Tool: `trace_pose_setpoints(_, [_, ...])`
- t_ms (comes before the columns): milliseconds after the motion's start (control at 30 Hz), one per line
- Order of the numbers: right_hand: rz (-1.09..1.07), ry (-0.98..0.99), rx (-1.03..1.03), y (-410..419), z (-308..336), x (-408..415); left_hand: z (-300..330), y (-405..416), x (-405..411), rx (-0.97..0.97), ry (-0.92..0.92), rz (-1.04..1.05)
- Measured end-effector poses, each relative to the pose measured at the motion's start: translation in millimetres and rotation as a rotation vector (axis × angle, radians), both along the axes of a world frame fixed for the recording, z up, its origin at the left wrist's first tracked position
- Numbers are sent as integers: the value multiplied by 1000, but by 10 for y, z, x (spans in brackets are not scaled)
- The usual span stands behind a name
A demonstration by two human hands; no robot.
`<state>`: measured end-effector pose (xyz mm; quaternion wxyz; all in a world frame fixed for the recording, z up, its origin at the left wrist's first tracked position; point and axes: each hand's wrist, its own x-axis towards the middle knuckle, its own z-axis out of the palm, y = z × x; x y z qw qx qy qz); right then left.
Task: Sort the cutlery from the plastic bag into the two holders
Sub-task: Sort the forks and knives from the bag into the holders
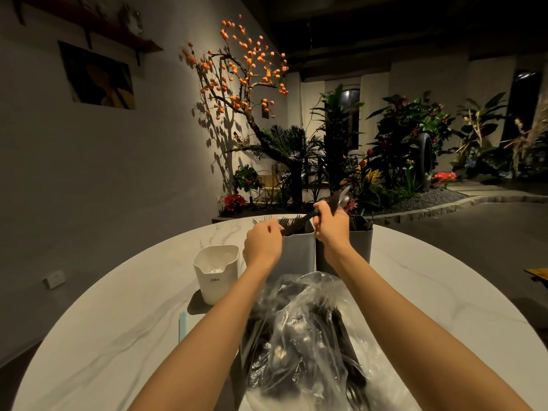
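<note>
Two tall holders stand side by side at the table's far side: a light grey holder with forks sticking out, and a dark grey holder to its right. My right hand grips a bundle of dark-handled cutlery above the gap between them, its lower end dipping into the light holder. My left hand hovers at the light holder's left rim, fingers curled near the forks; whether it holds one is unclear. A clear plastic bag of dark cutlery lies near me.
A small white container stands left of the holders on a dark mat. A pale blue strip lies near it. The round marble table has a curved edge; plants and a wall lie beyond.
</note>
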<state>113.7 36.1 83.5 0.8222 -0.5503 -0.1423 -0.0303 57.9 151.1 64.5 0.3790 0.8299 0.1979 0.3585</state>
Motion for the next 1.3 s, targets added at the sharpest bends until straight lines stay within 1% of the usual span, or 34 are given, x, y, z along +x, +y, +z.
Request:
trace_pose_setpoints(100, [-78, -42, 89, 14, 73, -9, 5, 54, 25, -42, -25, 55])
trace_pose_setpoints(167, [-125, -88, 92, 35, 86, 0, -18, 87, 47, -63, -20, 57])
trace_pose_setpoints(300, [-184, -149, -53, 74, 91, 3, -59, 130, 52, -68, 9, 79])
trace_pose_setpoints(367, [-211, -251, -130, 102, 95, -1, -61, 138, 48, -42, 18, 93])
trace_pose_setpoints(433, [-235, -377, -261, 127, 132, -24, -57, 133, 43, -20, 32, 95])
trace_pose_setpoints(500, [-247, -435, -420, 171, 180, -15, -59, 140, 44, -11, 41, 96])
trace_pose_setpoints(567, [-206, -445, -678, 220, 215, 60, -58, 148, 48, -3, 47, 103])
trace_pose_setpoints(633, [-72, -428, -955, 273, 190, 136, -56, 150, 46, 3, 47, 106])
trace_pose_setpoints(667, [-33, -409, -1059, 299, 146, 170, -59, 150, 50, 3, 51, 107])
trace_pose_setpoints(733, [-52, -381, -1166, 332, 79, 199, -57, 144, 49, -4, 53, 107])
trace_pose_setpoints(833, [-106, -397, -1208, 337, 61, 131, -51, 126, 28, -33, -39, 44])
trace_pose_setpoints(933, [-106, -412, -1212, 307, 53, 109, -58, 106, 33, -30, -200, -157])
trace_pose_setpoints(1000, [-86, -434, -1191, 280, 16, 115, -38, 98, 47, 16, -235, -282])
trace_pose_setpoints(1067, [-86, -465, -1125, 254, -27, 114, 2, 109, 70, 34, -249, -379])
trace_pose_setpoints(1133, [-98, -498, -1039, 241, -70, 116, 38, 136, 98, 58, -223, -432])
trace_pose_setpoints(1167, [-102, -498, -993, 236, -86, 114, 47, 157, 125, 86, -198, -422])
trace_pose_setpoints(1233, [-97, -459, -876, 222, -115, 118, 54, 195, 170, 133, -126, -337])
trace_pose_setpoints(1300, [-67, -396, -753, 207, -142, 117, 37, 203, 155, 196, 12, -221])
